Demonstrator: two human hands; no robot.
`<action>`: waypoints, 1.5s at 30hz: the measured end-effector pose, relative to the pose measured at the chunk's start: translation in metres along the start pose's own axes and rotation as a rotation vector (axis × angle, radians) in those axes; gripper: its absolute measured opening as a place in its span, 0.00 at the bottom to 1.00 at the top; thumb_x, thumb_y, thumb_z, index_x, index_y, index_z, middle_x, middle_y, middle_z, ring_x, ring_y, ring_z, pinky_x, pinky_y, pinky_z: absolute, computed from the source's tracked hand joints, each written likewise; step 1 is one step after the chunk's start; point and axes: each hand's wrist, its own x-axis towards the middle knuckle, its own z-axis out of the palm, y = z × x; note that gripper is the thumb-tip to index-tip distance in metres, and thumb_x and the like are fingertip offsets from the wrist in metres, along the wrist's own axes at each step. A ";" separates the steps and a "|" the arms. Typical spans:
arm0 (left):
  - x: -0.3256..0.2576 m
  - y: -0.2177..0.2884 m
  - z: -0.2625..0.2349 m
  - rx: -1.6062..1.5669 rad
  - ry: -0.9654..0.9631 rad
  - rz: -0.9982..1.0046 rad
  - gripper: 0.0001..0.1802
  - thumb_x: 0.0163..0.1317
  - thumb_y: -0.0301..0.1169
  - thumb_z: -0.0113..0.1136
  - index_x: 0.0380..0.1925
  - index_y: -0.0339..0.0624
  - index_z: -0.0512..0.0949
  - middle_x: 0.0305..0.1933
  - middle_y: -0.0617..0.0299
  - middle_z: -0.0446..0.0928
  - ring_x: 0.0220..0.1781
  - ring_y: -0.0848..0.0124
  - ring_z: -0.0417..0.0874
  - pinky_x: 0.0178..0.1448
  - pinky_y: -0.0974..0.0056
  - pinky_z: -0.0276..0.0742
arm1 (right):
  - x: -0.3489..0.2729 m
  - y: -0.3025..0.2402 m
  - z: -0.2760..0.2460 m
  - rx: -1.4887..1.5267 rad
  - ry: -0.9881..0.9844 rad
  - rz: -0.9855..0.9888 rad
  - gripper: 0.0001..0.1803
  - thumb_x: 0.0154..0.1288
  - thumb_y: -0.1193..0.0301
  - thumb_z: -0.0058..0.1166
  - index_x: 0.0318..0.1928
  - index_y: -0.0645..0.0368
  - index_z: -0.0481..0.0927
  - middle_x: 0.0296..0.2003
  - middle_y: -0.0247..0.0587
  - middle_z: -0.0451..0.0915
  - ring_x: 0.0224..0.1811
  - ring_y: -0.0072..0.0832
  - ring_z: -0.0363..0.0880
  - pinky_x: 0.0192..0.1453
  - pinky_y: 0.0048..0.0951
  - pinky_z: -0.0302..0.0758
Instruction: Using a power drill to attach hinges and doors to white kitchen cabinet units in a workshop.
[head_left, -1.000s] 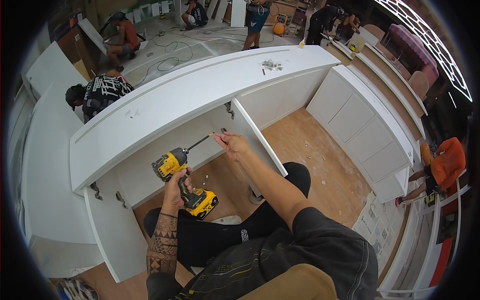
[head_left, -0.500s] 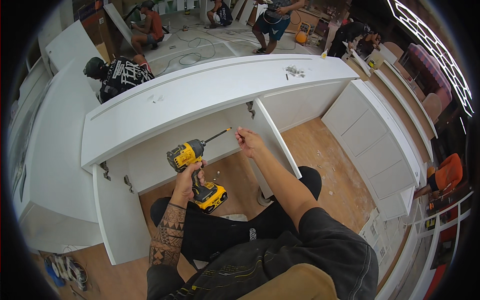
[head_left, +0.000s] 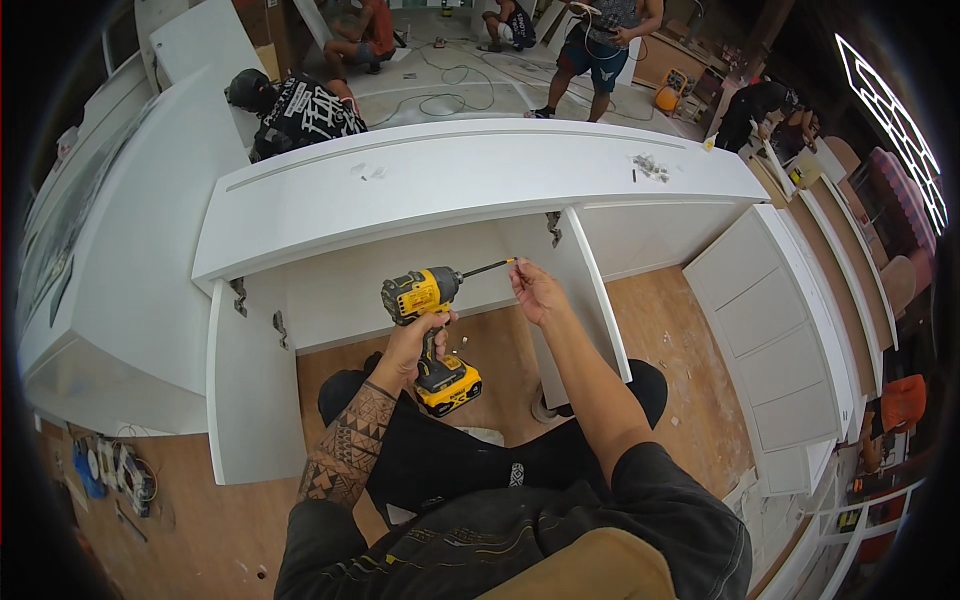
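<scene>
The person's left hand [head_left: 412, 345] has its grip wrapped round the power driver [head_left: 425, 291] before the cabinet [head_left: 372, 280], the right hand [head_left: 541, 296] pinching the bit [head_left: 487, 267] near its tip, seemingly readying it, though detail is too small to confirm, so steady alignment is called for next.

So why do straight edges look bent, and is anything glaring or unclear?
Head view: the fisheye lens bows the white cabinet top and blackens the corners; the hexagonal light grid glares, upper right. Also head view: the impact driver looks fairly crisp, but the small grey pieces on the cabinet top are too tiny to identify.
</scene>
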 end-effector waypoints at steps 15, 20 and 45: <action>0.003 0.002 -0.002 0.047 -0.045 -0.024 0.12 0.69 0.34 0.63 0.46 0.37 0.82 0.21 0.68 0.74 0.20 0.76 0.75 0.28 0.69 0.73 | 0.009 -0.004 0.012 0.267 0.041 0.068 0.07 0.76 0.73 0.63 0.42 0.64 0.80 0.39 0.42 0.82 0.38 0.29 0.84 0.41 0.21 0.86; 0.004 0.002 -0.003 0.023 -0.028 -0.048 0.13 0.68 0.34 0.63 0.46 0.37 0.82 0.21 0.68 0.74 0.20 0.76 0.75 0.28 0.69 0.73 | 0.010 -0.003 0.010 0.291 0.036 0.069 0.06 0.75 0.75 0.63 0.44 0.66 0.81 0.39 0.44 0.82 0.39 0.32 0.84 0.44 0.23 0.87; 0.025 -0.014 -0.018 -0.312 -0.066 -0.259 0.17 0.70 0.45 0.58 0.47 0.44 0.80 0.21 0.74 0.72 0.22 0.78 0.74 0.32 0.68 0.75 | -0.006 -0.022 0.060 -0.284 0.352 -0.519 0.08 0.73 0.68 0.60 0.40 0.59 0.78 0.28 0.30 0.72 0.27 0.20 0.68 0.31 0.26 0.67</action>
